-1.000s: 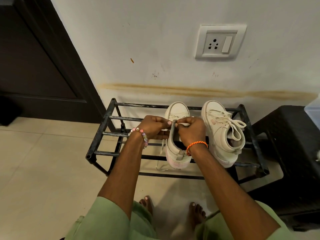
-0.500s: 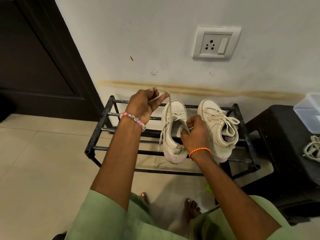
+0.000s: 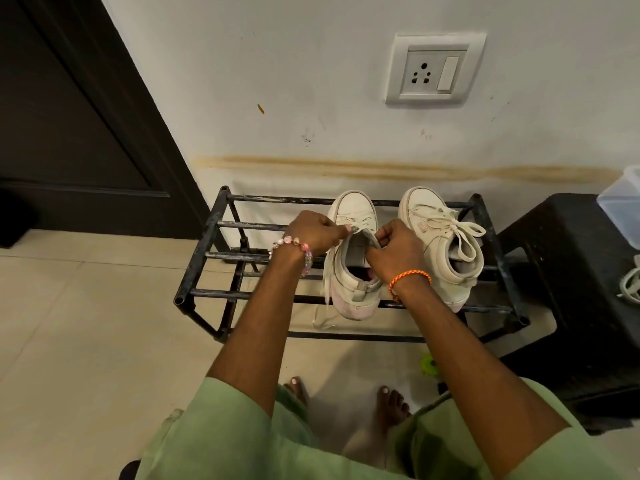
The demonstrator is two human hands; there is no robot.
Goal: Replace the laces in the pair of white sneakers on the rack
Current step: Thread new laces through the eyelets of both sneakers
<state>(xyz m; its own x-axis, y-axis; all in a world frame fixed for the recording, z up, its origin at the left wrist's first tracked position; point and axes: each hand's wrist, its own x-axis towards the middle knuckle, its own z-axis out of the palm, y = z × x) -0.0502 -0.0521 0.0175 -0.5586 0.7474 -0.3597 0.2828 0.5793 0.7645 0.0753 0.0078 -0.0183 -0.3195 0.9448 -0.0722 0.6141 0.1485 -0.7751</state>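
Note:
Two white sneakers stand toes to the wall on a black metal rack (image 3: 202, 237). The left sneaker (image 3: 353, 292) has its lace partly loose; a strand (image 3: 325, 289) hangs down its left side. My left hand (image 3: 313, 233) pinches the lace at the sneaker's upper eyelets. My right hand (image 3: 394, 252) grips the tongue and pulls it back toward me. The right sneaker (image 3: 440, 247) stands beside it, still laced and tied in a bow.
A dark stool (image 3: 568, 289) stands right of the rack, with a clear plastic box (image 3: 623, 209) and a bundle of white laces (image 3: 632, 282) on it. A dark door (image 3: 69, 116) is at left. My bare feet (image 3: 391, 403) and a green object (image 3: 428, 364) are on the tiled floor.
My left hand, which had pulled a lace strand up high half a second ago, has come back down to the left sneaker's eyelets. My right hand stays on the tongue.

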